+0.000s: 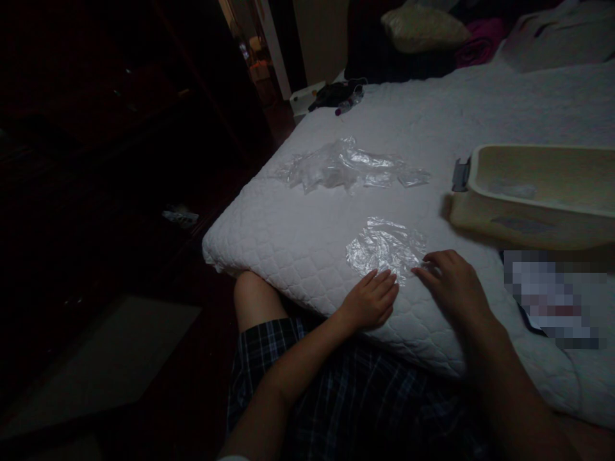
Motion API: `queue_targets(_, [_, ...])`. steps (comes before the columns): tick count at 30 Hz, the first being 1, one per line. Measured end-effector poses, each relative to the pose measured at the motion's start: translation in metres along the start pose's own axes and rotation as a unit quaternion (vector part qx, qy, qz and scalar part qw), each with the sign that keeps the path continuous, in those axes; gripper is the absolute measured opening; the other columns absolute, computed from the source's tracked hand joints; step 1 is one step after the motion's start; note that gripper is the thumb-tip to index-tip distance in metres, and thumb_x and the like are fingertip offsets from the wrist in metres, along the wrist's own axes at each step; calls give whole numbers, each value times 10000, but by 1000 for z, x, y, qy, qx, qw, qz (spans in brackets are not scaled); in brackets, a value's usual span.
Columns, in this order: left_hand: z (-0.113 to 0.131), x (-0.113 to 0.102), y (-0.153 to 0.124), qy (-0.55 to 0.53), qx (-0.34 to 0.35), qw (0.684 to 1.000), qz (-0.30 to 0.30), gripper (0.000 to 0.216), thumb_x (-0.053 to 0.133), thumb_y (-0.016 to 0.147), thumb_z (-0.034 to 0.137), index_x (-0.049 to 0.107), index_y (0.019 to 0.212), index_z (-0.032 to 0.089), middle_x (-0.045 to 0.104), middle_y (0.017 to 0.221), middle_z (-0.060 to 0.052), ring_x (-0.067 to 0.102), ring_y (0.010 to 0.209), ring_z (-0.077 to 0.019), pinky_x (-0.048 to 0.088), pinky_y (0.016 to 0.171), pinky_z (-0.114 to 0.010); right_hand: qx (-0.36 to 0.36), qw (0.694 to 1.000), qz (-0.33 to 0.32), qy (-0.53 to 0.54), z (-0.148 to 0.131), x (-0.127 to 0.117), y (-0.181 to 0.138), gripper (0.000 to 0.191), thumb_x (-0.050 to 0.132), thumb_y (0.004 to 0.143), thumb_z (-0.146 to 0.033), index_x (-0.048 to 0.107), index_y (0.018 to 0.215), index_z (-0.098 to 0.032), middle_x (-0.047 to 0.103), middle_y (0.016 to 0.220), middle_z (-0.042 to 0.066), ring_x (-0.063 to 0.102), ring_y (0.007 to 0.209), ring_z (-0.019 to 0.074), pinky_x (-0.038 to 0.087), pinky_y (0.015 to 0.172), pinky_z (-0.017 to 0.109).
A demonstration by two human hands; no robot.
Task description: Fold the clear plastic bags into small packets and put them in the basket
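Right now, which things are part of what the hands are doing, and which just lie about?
Part of it:
near clear plastic
left hand, at its lower edge
right hand, at its right edge
maybe the far clear plastic

Just lying about, it seems:
purple-capped bottle
pink cloth
cream tub, but I'm unsure

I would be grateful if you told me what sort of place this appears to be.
Most likely a bedroom in a home: there is a broad bed with a white quilted cover, a cushion at its far side, and a rolled magenta cloth beside that.
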State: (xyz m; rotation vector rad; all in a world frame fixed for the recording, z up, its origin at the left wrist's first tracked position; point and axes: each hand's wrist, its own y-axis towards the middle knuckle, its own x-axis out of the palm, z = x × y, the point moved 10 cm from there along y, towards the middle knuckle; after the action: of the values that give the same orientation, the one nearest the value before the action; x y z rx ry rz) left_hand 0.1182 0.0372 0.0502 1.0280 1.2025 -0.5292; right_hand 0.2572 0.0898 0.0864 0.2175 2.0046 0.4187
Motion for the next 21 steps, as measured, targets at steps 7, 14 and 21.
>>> queue_targets(7, [0, -3, 0, 10, -5, 1000, 9, 427, 409, 923, 287, 539, 1272, 78, 521, 1396, -167, 408, 1370, -290, 328, 1148, -485, -96, 994, -19, -43, -18, 15, -2, 210, 499, 903, -275, 687, 958, -197, 631, 956, 89, 565, 861, 240, 424, 798, 401])
queue_targets(14, [1, -2, -1, 27, -4, 1000, 3, 440, 400, 926, 282, 518, 1298, 77, 493, 1423, -165, 357, 1400, -290, 272, 1166, -519, -115, 992, 7, -56, -27, 15, -6, 251, 467, 912, -258, 688, 1006, -186, 623, 1074, 129, 556, 976, 269, 425, 853, 441])
queue_targets(21, [1, -8, -1, 42, 1, 999, 21, 439, 383, 932, 296, 523, 1287, 80, 505, 1415, -149, 385, 1381, -292, 273, 1164, -516, -101, 995, 8, -17, -37, 2, -4, 292, 448, 933, -330, 674, 1045, -183, 642, 1073, 121, 581, 978, 255, 426, 863, 420])
